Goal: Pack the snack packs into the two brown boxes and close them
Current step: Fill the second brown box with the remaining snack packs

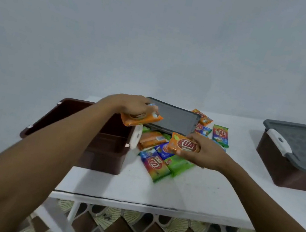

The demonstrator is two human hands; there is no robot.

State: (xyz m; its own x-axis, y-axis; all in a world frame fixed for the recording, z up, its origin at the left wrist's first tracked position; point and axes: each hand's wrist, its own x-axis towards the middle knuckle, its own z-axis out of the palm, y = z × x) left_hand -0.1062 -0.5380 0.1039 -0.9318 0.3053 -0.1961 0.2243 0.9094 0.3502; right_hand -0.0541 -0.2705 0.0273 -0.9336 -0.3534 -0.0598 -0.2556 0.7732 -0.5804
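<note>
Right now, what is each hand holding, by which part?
Left hand grips an orange snack pack by its far edge; right hand pinches a second orange pack by its right end.

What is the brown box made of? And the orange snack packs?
The open brown box looks like hard plastic: smooth moulded walls, dull sheen, a white clip. The orange snack packs, one held in the left hand, one in the right hand, look like thin glossy printed film; blur hides finer detail.

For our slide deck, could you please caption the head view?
Left hand holds an orange snack pack near the open brown box; right hand grips a second orange pack above the pile.
</note>
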